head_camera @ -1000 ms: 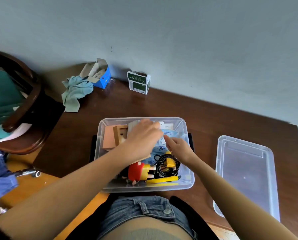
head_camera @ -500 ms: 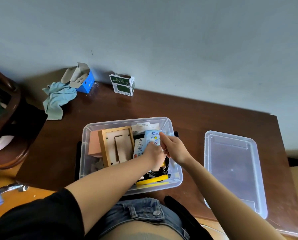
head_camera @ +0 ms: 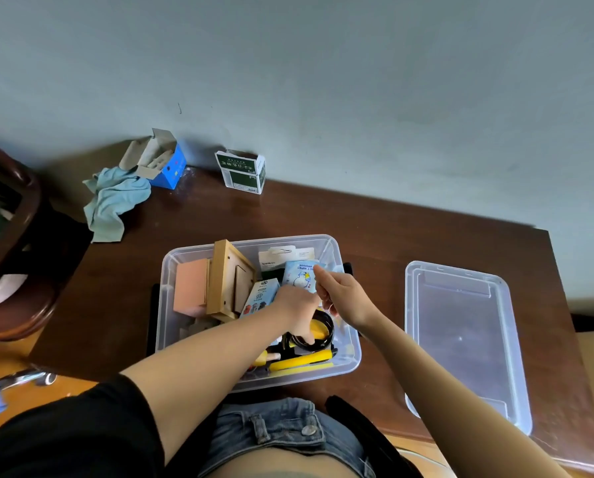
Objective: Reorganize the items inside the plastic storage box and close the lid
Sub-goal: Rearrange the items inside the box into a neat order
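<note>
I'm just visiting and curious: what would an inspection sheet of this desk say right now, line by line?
Surface: dark brown wooden table, against a grey wall.
Job's things: clear storage box open and full; wooden frame standing on edge beside a pink block; lid lying flat on the table to the right.
Clutter: blue cloth, opened blue carton, green-and-white carton at the far edge.
Grips: left hand reaches down among the items, what it holds is hidden; right hand pinches a pale blue wipes packet.
Cables: coiled black cable inside the box.
Surroundings: dark wooden chair at left.
</note>
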The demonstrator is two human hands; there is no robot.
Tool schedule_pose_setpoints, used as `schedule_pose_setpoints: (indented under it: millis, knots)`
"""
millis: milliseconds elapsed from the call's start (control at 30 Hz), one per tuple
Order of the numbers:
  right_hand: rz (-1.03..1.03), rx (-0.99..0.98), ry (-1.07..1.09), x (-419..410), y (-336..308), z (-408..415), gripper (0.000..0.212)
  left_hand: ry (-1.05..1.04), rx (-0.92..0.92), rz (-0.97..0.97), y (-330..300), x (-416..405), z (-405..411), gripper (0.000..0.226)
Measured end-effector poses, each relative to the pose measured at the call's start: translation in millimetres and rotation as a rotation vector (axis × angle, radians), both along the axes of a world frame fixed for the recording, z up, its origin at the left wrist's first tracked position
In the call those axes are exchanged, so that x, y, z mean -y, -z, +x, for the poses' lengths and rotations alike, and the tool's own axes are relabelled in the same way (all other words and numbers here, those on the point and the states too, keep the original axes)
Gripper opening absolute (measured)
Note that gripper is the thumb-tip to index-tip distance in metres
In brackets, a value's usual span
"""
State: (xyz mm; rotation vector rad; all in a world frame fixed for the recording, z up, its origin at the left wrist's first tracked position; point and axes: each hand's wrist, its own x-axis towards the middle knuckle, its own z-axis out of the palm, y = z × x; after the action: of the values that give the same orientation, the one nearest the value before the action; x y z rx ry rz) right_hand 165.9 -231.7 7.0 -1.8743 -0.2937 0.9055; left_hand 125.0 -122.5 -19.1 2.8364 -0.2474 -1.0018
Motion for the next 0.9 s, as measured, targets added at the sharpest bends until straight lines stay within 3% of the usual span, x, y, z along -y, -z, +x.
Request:
schedule_pose_setpoints:
  millis: [100, 233, 467, 567, 633, 733, 800, 867, 900]
  knots:
    - [-0.015, 0.014, -0.024, 0.2, 1.4, 1.0, 0.048, 0.023, 0.019, -0.012, -11.3, -5.7, -0.8, 0.059]
    - [-0.101, 0.020, -0.118, 0.2, 3.0, 5.3, 0.049, 0.116, 0.035, -0.005, -31.0, -24.6, -18.3, 0.066]
    - [-0.527, 0.031, -0.698, -16.8, -4.8, 12.0, 0.058, 0.320, 0.014, 0.134, -44.6, -36.5, -36.8, 0.051]
    - [-0.758, 0.120, -0.916, -30.5, 0.2, 8.7, 0.057, 0.364, -0.137, 0.182, -43.7, -25.4, -32.8, 0.025]
    - [-0.856, 0.103, -0.987, -37.5, 5.7, 6.8, 0.052, 0.288, -0.285, 0.079, -44.0, -22.3, -31.8, 0.021]
    - [-0.884, -0.023, -0.982, -43.0, 11.9, 6.2, 0.041, 0.008, -0.515, -0.145, -54.7, -18.4, -24.8, 0.032]
    - [-0.904, -0.029, -0.975, -46.6, 13.1, 7.0, 0.034, -0.116, -0.618, -0.258, -52.7, -17.5, -20.1, 0.067]
    - [-0.919, -0.003, -0.975, -49.6, 13.9, 7.1, 0.020, -0.051, -0.699, -0.375, -48.2, -15.2, -19.7, 0.084]
    - [-0.913, 0.010, -0.961, -52.0, 12.7, 7.2, 0.014, -0.071, -0.647, -0.407, -40.0, -13.8, -21.0, 0.058]
